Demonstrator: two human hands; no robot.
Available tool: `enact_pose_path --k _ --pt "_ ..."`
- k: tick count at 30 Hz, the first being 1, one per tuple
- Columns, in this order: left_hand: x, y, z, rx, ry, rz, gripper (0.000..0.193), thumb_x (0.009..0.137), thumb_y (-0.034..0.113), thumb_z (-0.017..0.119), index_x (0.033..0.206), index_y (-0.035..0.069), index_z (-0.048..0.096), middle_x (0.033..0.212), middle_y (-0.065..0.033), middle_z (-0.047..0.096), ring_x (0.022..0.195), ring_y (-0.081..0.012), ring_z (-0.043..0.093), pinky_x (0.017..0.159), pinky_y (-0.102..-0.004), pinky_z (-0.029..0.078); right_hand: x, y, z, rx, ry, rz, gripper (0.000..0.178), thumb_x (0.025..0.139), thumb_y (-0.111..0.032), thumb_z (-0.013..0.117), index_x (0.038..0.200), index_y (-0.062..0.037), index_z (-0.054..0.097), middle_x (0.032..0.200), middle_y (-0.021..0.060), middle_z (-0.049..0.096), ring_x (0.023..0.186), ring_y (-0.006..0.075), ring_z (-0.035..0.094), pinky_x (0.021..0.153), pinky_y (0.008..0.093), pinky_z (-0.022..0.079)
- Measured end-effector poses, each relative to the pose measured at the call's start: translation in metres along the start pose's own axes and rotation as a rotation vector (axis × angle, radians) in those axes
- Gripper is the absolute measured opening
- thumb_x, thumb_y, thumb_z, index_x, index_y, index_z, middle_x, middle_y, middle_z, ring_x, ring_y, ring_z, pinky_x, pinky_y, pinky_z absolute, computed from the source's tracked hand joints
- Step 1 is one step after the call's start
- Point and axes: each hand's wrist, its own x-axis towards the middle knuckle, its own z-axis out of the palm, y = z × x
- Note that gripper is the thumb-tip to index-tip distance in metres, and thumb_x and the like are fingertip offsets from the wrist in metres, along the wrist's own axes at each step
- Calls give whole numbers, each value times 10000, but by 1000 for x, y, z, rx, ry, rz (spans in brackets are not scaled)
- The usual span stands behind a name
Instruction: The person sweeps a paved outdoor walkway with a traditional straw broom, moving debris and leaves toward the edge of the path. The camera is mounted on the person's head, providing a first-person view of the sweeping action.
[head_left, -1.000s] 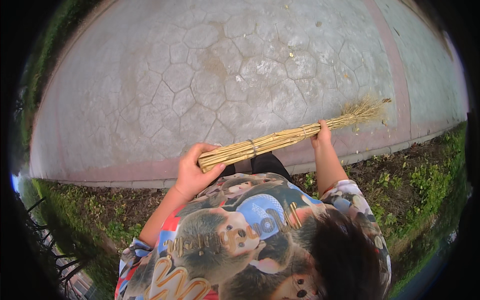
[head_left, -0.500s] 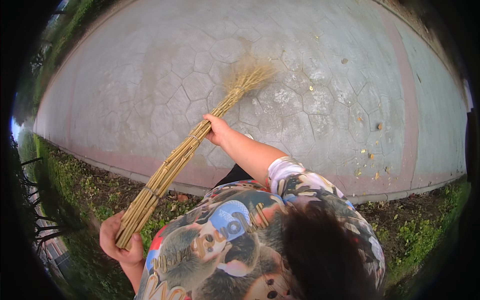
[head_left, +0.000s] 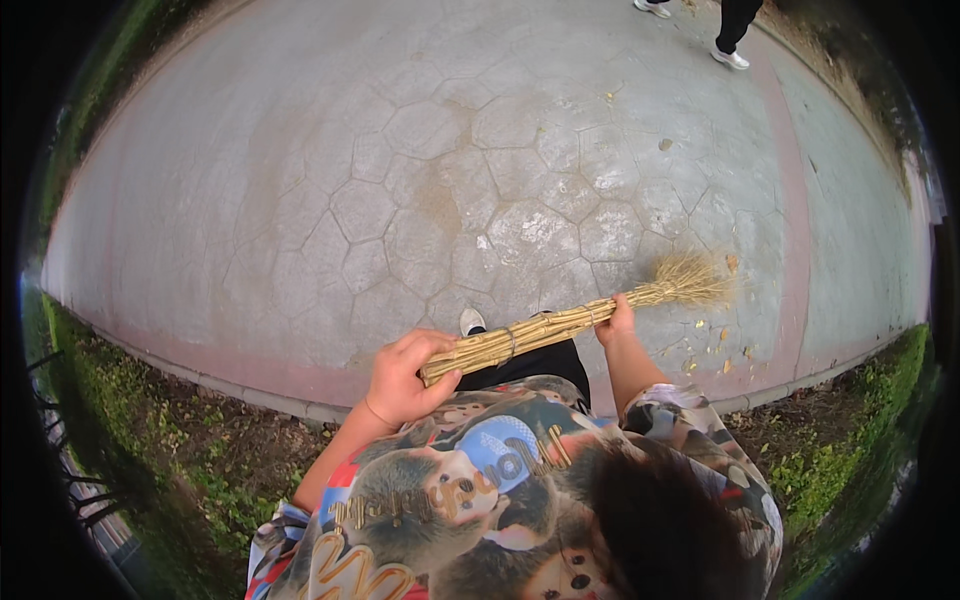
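Broadly, item one: grey paved path stamped with a hexagon pattern and edged in a reddish band (head_left: 300, 200), filling most of the view. Item two: strips of green grass and bare soil (head_left: 150, 440) along the near edge of the path, running to both lower corners. Item three: colourful printed shirt with animal pictures (head_left: 480, 510), worn by the person, at the lower middle. Item four: long straw-coloured broom of bundled twigs (head_left: 560, 325), held nearly level across the person's front, its butt end over the near edge of the path and its splayed bristles (head_left: 690, 280) touching the paving near the right reddish band. Item five: left hand (head_left: 405, 375), fingers clenched around the butt end of the broom. Item six: right hand (head_left: 615, 320), fingers grasping the broom further along, just short of the bristles. Item seven: white shoe toe (head_left: 471, 321), showing on the paving just behind the handle. Item eight: scattered small dry leaves (head_left: 725, 340) on the paving beside the bristles. Item nine: another person's legs and white shoes (head_left: 730, 40) at the far edge of the path.
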Motion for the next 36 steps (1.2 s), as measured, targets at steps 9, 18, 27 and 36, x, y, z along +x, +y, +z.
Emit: enact_pose_path --k 9,18,27,36 --pt "0 88 -80 340 475 -34 329 713 190 713 927 -14 568 972 -237 650 864 -333 635 788 -403 506 -25 36 222 39 -446 264 269 907 -211 664 1021 -23 510 886 141 615 847 289 631 827 466 546" --pt "126 147 47 310 622 -279 278 811 192 670 952 -27 572 877 -130 610 780 -224 568 746 -352 465 64 -27 290 -557 -441 480 217 853 -149 658 1006 -53 537 852 76 601 849 234 666 737 458 598" --pt "307 145 179 37 62 -238 171 721 98 694 855 0 656 834 -121 692 752 -256 670 704 -343 524 164 -279 17 50 102 69 259 853 -148 595 1050 -25 481 873 119 566 773 287 633 679 489 587" --pt "303 168 115 15 282 -80 216 763 99 675 937 -16 619 956 -172 687 877 -254 656 817 -364 512 127 -316 139 -18 -209 -46 496 858 -139 613 1254 -49 329 1062 140 528 877 265 604 707 450 576"
